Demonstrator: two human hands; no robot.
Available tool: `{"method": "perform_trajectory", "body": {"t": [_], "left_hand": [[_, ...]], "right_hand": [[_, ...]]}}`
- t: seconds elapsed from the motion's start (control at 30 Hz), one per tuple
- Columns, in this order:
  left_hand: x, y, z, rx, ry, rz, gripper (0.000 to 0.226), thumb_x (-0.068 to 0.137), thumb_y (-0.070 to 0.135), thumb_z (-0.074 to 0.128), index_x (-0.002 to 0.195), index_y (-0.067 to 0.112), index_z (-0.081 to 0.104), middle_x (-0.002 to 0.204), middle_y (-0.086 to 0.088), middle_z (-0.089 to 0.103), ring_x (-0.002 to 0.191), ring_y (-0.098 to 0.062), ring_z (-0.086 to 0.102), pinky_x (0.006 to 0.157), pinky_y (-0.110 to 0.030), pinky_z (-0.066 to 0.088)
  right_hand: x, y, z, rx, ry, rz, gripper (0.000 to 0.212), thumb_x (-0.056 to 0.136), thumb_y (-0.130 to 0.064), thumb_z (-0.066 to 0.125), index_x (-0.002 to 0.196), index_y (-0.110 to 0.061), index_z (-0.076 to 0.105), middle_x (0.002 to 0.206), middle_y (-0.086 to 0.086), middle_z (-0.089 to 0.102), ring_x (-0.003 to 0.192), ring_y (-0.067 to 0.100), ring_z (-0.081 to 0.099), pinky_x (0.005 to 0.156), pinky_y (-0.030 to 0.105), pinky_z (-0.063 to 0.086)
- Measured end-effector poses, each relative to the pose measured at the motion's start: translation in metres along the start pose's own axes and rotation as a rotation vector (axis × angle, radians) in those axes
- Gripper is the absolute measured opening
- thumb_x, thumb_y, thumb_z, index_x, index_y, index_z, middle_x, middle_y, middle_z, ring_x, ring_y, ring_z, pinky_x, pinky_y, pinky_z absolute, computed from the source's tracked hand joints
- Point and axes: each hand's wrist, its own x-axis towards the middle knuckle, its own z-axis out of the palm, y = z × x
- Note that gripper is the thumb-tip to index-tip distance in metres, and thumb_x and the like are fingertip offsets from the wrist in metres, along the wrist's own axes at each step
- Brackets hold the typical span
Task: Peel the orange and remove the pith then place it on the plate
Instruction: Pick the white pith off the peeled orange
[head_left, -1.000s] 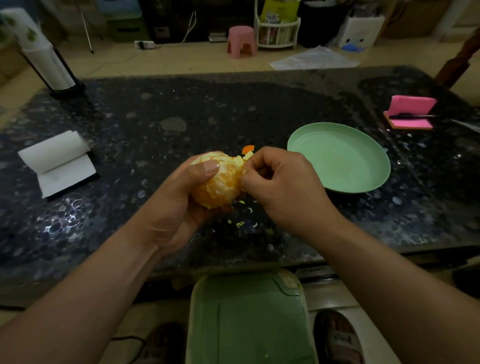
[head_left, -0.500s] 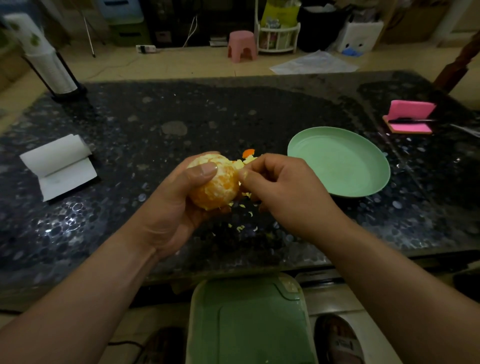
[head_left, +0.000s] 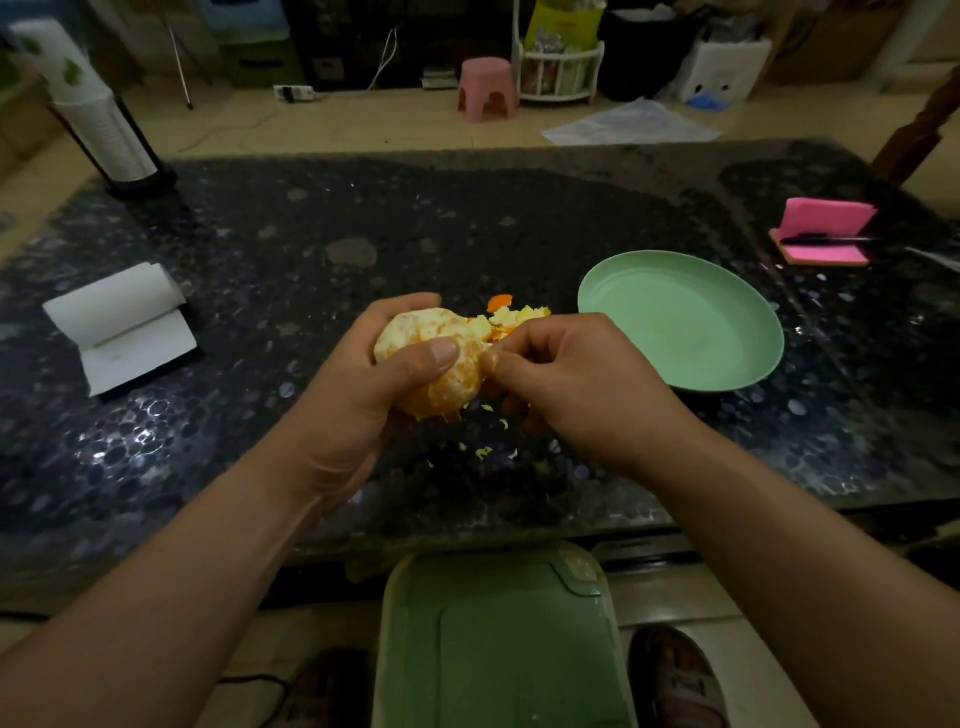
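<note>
A peeled orange (head_left: 415, 332) with patches of white pith sits in my left hand (head_left: 358, 405), thumb across its front. My right hand (head_left: 576, 389) is at the fruit's right side, thumb and forefinger pinched together against its surface; what they pinch is too small to see. A heap of peel pieces (head_left: 511, 313) lies on the dark table just behind my hands. Small pith scraps (head_left: 485, 451) are scattered on the table below the orange. The green plate (head_left: 727, 364) stands to the right with nothing on it.
A paper roll (head_left: 117, 306) lies at the left, a tall cup stack in a holder (head_left: 98, 119) at the far left. A pink notepad with a pen (head_left: 826, 234) sits at the far right. A green bin lid (head_left: 498, 644) is below the table's front edge (head_left: 675, 525).
My left thumb has shifted across the front of the orange and the fruit has turned slightly. My right hand's pinched fingers have stayed against its right side.
</note>
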Motion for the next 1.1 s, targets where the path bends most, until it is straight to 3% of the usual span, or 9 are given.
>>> {"method": "perform_trajectory", "body": {"t": [0.17,0.37,0.5,0.63,0.7,0.8,0.97,1.03,1.1], "left_hand": [[-0.0008,-0.0018,0.0044,-0.018,-0.003,-0.003,0.06,0.079,0.025,0.075,0.137,0.024,0.063,0.119,-0.004,0.072,0.092,-0.018,0.076,0.069,-0.031,0.062],[-0.0006,-0.0013,0.0063,-0.08,-0.013,-0.03,0.075,0.066,0.036,0.083,0.137,0.02,0.064,0.117,-0.005,0.075,0.095,-0.022,0.075,0.066,-0.034,0.061],[-0.0019,0.0,0.0045,-0.213,-0.044,-0.1,0.066,0.073,0.038,0.078,0.133,0.014,0.067,0.123,-0.014,0.076,0.102,-0.03,0.076,0.069,-0.035,0.062],[-0.0032,0.0006,0.0057,-0.315,-0.044,-0.149,0.045,0.084,0.033,0.064,0.123,0.011,0.07,0.117,-0.016,0.078,0.099,-0.028,0.077,0.069,-0.034,0.064],[-0.0018,0.0008,0.0044,-0.35,-0.033,-0.142,0.038,0.081,0.032,0.07,0.114,0.014,0.078,0.116,-0.014,0.078,0.098,-0.025,0.077,0.068,-0.035,0.063],[-0.0006,0.0018,0.0036,-0.365,-0.018,-0.118,0.044,0.081,0.031,0.07,0.121,0.013,0.073,0.117,-0.012,0.078,0.098,-0.023,0.076,0.07,-0.036,0.063],[0.0008,-0.0006,0.0014,-0.303,-0.021,-0.107,0.058,0.081,0.029,0.071,0.134,0.01,0.065,0.129,-0.014,0.074,0.109,-0.028,0.072,0.077,-0.036,0.064],[0.0012,-0.0015,-0.001,-0.282,-0.038,-0.107,0.07,0.074,0.033,0.077,0.139,0.009,0.064,0.134,-0.017,0.071,0.114,-0.03,0.071,0.082,-0.038,0.064],[0.0018,-0.0029,-0.0026,-0.251,-0.053,-0.105,0.069,0.075,0.033,0.077,0.138,0.01,0.065,0.132,-0.016,0.072,0.112,-0.028,0.071,0.082,-0.038,0.064]], "right_hand": [[0.0006,0.0017,0.0034,-0.02,0.033,-0.016,0.019,0.096,-0.015,0.071,0.078,-0.011,0.077,0.072,0.011,0.075,0.068,0.034,0.073,0.062,0.052,0.061],[0.0006,0.0048,0.0056,-0.027,0.086,-0.046,0.018,0.094,-0.015,0.073,0.076,-0.014,0.074,0.065,0.002,0.071,0.052,0.007,0.058,0.052,0.025,0.05],[0.0012,0.0029,0.0021,0.153,0.054,0.027,0.021,0.099,-0.015,0.066,0.082,-0.007,0.075,0.076,0.007,0.077,0.063,0.016,0.062,0.06,0.035,0.054],[0.0027,-0.0017,0.0006,0.291,-0.003,0.106,0.025,0.106,-0.014,0.059,0.087,-0.005,0.073,0.078,0.002,0.076,0.068,0.016,0.062,0.059,0.028,0.052],[0.0032,-0.0024,0.0008,0.319,-0.011,0.12,0.025,0.107,-0.011,0.055,0.089,-0.01,0.073,0.079,0.002,0.075,0.07,0.016,0.061,0.058,0.026,0.051],[0.0035,-0.0019,0.0015,0.335,0.003,0.127,0.025,0.106,-0.012,0.053,0.092,-0.01,0.074,0.082,0.002,0.075,0.071,0.016,0.062,0.058,0.027,0.052],[0.0034,0.0036,0.0035,0.165,0.039,0.049,0.028,0.105,-0.037,0.066,0.091,-0.014,0.076,0.088,0.005,0.078,0.071,0.022,0.069,0.065,0.041,0.06],[0.0036,0.005,0.0041,0.087,0.06,0.018,0.028,0.104,-0.037,0.067,0.091,-0.013,0.075,0.085,0.007,0.077,0.075,0.028,0.07,0.068,0.047,0.061],[0.0045,0.0068,0.0034,0.015,0.076,-0.02,0.024,0.104,-0.032,0.067,0.088,-0.016,0.074,0.08,0.002,0.076,0.069,0.023,0.069,0.065,0.041,0.06]]}}
